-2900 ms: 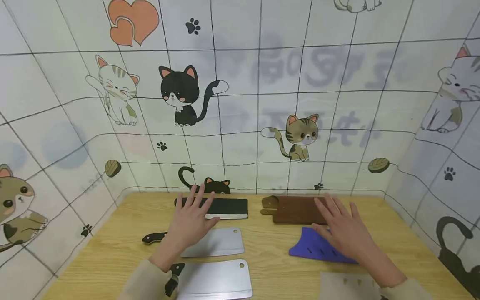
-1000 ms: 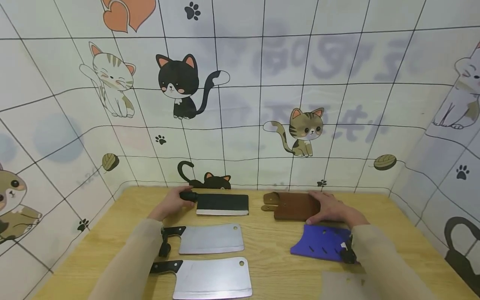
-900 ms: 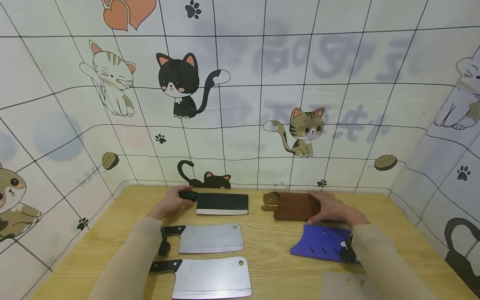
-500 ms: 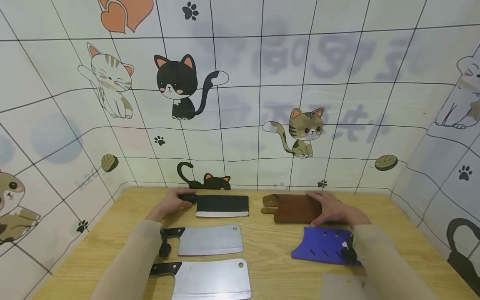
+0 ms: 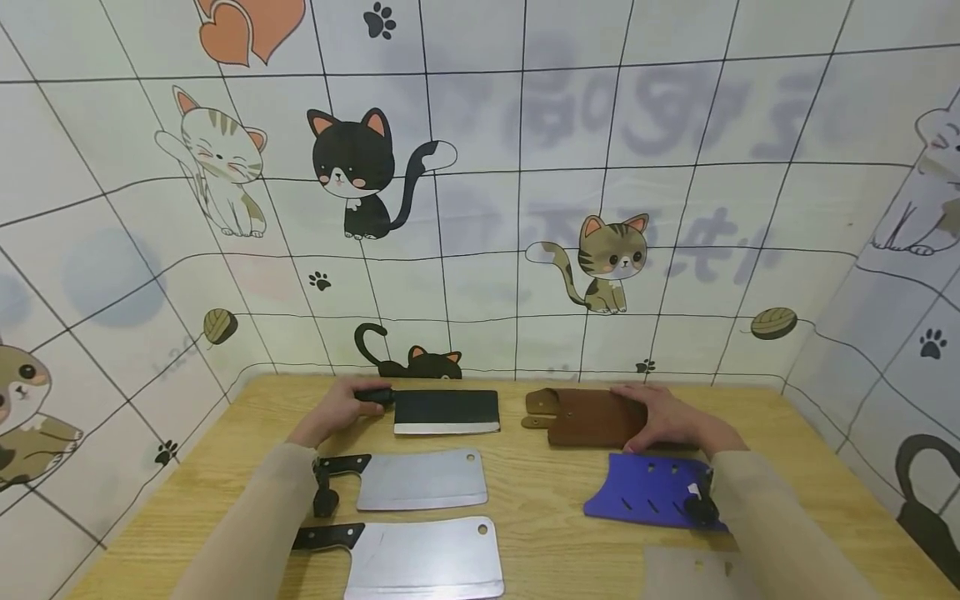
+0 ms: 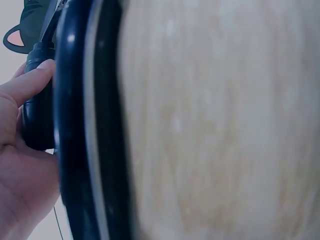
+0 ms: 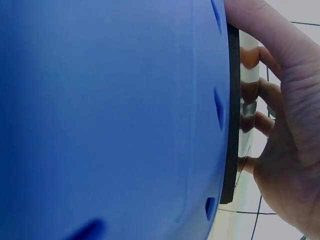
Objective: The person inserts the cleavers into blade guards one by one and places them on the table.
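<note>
At the back left of the table lies a cleaver (image 5: 446, 410) with a black blade and a bright edge. My left hand (image 5: 339, 410) grips its black handle (image 6: 37, 112), the thumb along the handle in the left wrist view. At the back right my right hand (image 5: 666, 420) holds the right end of a brown leather knife sheath (image 5: 588, 418). Its thumb is at the near edge and its fingers reach over to the far side. The right wrist view shows those fingers against the sheath's dark edge (image 7: 231, 115); my palm hides part of the sheath in the head view.
Two silver cleavers (image 5: 426, 479) with black handles lie nearer on the left, blades pointing right. A blue slotted knife guard (image 5: 652, 490) lies under my right wrist, with a translucent sheet-like cover (image 5: 682, 575) nearer. A cat-printed curtain wall (image 5: 480, 292) rises behind the table (image 5: 532, 525).
Both hands were spread flat above the things at first. The left has since come down onto the cleaver's handle and the right onto the leather sheath. Over the last second they barely move.
</note>
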Demonstrator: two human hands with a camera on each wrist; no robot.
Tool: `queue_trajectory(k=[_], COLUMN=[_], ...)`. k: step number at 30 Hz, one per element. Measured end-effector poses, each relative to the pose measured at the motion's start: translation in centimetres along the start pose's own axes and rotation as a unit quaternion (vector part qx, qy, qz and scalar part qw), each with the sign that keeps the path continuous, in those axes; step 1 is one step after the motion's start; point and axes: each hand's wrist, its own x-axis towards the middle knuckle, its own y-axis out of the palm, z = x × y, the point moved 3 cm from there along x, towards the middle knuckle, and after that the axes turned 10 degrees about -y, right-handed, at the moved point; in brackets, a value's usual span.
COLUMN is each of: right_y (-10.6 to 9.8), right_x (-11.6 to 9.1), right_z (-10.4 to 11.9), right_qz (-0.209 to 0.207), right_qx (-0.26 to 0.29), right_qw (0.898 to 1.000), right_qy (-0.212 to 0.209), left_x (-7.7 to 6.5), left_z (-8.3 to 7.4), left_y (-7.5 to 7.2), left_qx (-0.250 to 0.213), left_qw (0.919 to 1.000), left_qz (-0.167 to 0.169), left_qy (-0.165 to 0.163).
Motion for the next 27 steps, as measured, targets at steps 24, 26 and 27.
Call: queue_trajectory(k=[24, 26, 27], right_y=[-0.1, -0.1, -0.1], right_x=[-0.6, -0.5, -0.4], right_z=[0.4, 0.5, 0.6], right_qz=[-0.034, -0.036, -0.037], right_qx=[0.002, 0.010, 0.013], right_qw=[0.999, 0.999, 0.999], right_qy=[0.001, -0.005, -0.010], left_x=[-0.8, -0.8, -0.8], left_z=[-2.0, -2.1, -2.2], left_y=[1.6, 1.9, 2.0], left_qx=[-0.058, -0.065, -0.068], left_qw=[0.9981, 0.9976, 0.9974], left_qz=[0.020, 0.021, 0.022], left_qy=[-0.007, -0.007, -0.008])
